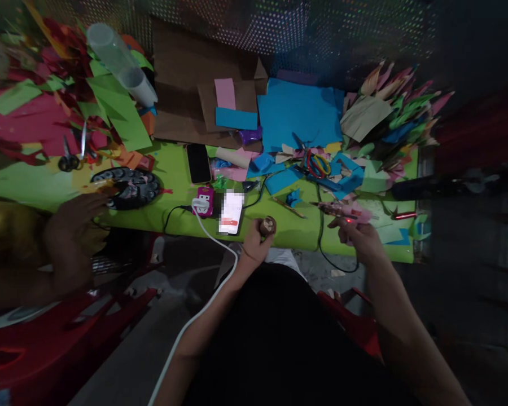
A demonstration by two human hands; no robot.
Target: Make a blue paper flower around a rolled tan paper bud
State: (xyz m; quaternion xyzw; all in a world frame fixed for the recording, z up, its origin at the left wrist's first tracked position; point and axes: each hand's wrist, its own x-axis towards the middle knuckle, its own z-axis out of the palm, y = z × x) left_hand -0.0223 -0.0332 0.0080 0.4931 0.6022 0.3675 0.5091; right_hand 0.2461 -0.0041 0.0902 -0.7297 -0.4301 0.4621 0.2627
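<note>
Left hand [256, 242]: fingers curled around a small brown piece [268, 226], at the near edge of the green table [296, 235].
Right hand [361, 239]: wrapped around the grip of a pink glue gun [355, 213], a red light showing, nozzle pointing left.
Black cord [320, 242]: loops below the table edge.
Piece and gun: well apart; the step seems to be holding both ready. Bringing them together would call for a steady grip and a free cord.

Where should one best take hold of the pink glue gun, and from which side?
Probably by the handle under the body of the pink glue gun, from the near right, as the right hand holds it: the nozzle points left, and its red light glows, so it may be hot.
</note>
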